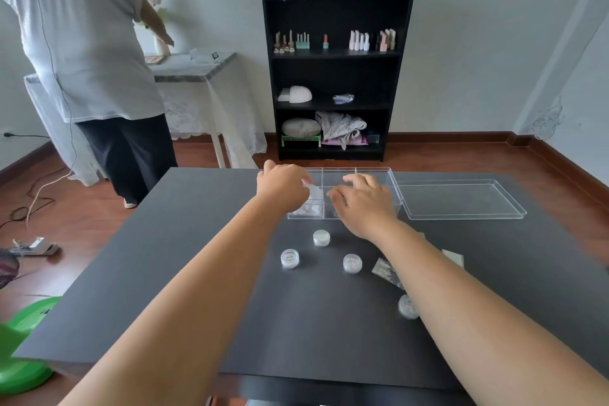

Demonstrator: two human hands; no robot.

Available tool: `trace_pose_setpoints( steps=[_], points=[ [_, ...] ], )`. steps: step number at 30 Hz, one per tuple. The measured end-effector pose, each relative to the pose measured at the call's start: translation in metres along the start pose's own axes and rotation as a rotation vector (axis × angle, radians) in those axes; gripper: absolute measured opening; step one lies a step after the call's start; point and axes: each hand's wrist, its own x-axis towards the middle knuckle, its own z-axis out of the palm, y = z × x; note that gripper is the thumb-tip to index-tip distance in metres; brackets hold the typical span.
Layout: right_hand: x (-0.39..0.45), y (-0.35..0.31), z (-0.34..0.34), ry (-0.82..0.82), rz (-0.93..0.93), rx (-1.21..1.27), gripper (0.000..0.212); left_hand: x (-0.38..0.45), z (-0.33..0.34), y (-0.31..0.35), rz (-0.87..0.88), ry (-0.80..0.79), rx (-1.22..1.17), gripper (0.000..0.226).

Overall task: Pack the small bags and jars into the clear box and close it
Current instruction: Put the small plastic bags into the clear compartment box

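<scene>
Both hands (283, 188) over box (372, 171); no legible txt.

The right forearm (461, 290) covers part of a small jar (407, 306) and part of two small bags (387, 269) on the table (164, 257), and the right hand (364, 204) hides the near middle of the clear box (372, 171), so what lies in that compartment cannot be told. The left hand (284, 188) pinches a small bag (313, 189) over the left compartment, but its contents are too small and blurred to read, as are the jars' contents. The table's near edge and both elbows are cut off by the bottom edge.
</scene>
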Motion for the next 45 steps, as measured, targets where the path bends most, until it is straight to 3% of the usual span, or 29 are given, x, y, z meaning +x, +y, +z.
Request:
trace_pose_setpoints(
  steps=[4, 8, 13, 17, 21, 24, 32, 36, 41, 45],
  points=[
    [-0.001, -0.001, -0.001, -0.005, 0.003, -0.024, 0.048, -0.005, -0.01, -0.007, 0.058, 0.083, 0.014, 0.028],
    [-0.001, -0.001, -0.001, -0.022, -0.006, -0.042, 0.05, -0.02, -0.026, -0.033, 0.107, 0.105, -0.152, 0.026],
    [-0.001, 0.0, 0.0, -0.029, -0.009, -0.045, 0.05, -0.049, -0.044, -0.075, 0.081, -0.151, -0.213, 0.028],
    [-0.003, -0.002, -0.001, -0.029, -0.006, -0.044, 0.046, -0.065, -0.051, -0.096, -0.053, -0.48, -0.122, 0.064],
    [-0.006, -0.004, -0.003, -0.042, 0.014, 0.0, 0.045, -0.074, -0.048, -0.103, -0.11, -0.615, -0.025, 0.069],
    [-0.005, -0.005, -0.003, -0.089, 0.046, -0.015, 0.05, -0.078, -0.042, -0.1, -0.112, -0.577, 0.006, 0.064],
    [-0.003, -0.005, -0.003, -0.136, 0.056, -0.061, 0.053, -0.074, -0.039, -0.105, -0.056, -0.336, -0.123, 0.026],
    [-0.002, -0.004, -0.002, -0.122, 0.056, -0.065, 0.052, -0.067, -0.048, -0.099, -0.024, -0.194, -0.324, 0.024],
    [-0.001, -0.004, -0.002, -0.134, 0.063, -0.066, 0.051, -0.05, -0.048, -0.065, -0.057, 0.073, -0.686, 0.056],
    [-0.002, -0.006, -0.003, -0.13, 0.064, -0.073, 0.051, -0.027, -0.027, -0.028, -0.155, 0.184, -0.699, 0.026]
  ],
)
